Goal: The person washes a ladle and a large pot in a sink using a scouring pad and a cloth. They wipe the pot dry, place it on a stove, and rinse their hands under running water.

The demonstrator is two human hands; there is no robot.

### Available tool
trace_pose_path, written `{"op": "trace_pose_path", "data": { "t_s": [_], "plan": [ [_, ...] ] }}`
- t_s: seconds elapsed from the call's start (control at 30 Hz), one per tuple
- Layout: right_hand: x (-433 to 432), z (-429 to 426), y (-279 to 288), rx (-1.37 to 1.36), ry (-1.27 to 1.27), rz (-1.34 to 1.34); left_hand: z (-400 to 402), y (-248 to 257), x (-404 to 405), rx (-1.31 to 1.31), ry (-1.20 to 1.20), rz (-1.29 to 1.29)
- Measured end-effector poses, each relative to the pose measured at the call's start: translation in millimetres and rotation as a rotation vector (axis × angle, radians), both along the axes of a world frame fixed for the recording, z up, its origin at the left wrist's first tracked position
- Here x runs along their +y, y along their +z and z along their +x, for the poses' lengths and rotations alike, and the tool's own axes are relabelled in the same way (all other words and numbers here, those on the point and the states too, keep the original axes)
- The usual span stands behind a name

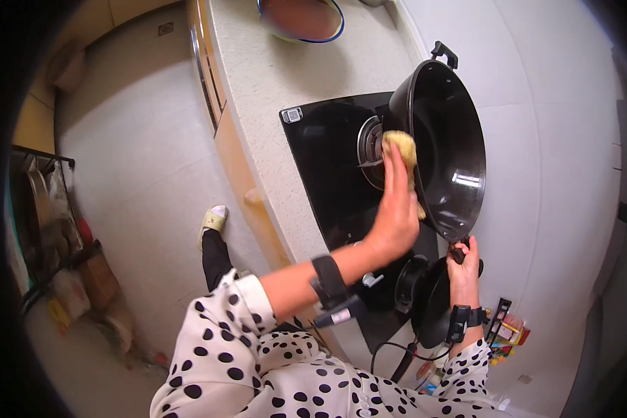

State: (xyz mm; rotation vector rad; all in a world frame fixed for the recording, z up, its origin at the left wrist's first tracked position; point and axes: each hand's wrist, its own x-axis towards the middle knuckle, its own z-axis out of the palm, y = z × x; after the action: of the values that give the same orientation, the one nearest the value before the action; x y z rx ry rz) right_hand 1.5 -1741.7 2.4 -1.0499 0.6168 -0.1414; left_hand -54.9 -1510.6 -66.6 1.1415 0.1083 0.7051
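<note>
A large dark wok is tilted up on its side above the gas hob, its hollow facing right. My right hand grips the wok's lower handle; the opposite loop handle points up and away. My left hand holds a yellow cloth against the outer side of the wok, near the rim, with fingers stretched along it. Motion blurs this hand slightly. Behind the fingers, the round burner is partly hidden by the hand and the wok.
A blue-rimmed basin stands on the pale countertop at the far end. Close to my right forearm are a dark pan and small colourful packets. A white wall borders the hob on the right. A loaded rack stands at far left.
</note>
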Motion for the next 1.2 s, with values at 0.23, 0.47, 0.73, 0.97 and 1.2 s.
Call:
{"op": "trace_pose_path", "data": {
  "t_s": [0.23, 0.47, 0.73, 0.97, 1.2],
  "plan": [
    [23, -16, 8, 0.01, -0.027, -0.18, -6, 12, -3, 0.042, 0.09, 0.014],
    [23, -13, 0, 0.014, 0.069, -0.181, 84, -7, 109, -0.063, -0.356, -0.195],
    [16, -20, -1, -0.044, 0.051, 0.04, 46, -26, 53, 0.095, -0.219, 0.003],
    [60, -61, 2, 0.095, 0.139, 0.044, 13, -21, 28, 0.129, -0.151, -0.007],
    [100, -89, 16, 0.255, 0.472, 0.109, 70, -2, 92, 0.05, -0.461, -0.267]
  ]
}}
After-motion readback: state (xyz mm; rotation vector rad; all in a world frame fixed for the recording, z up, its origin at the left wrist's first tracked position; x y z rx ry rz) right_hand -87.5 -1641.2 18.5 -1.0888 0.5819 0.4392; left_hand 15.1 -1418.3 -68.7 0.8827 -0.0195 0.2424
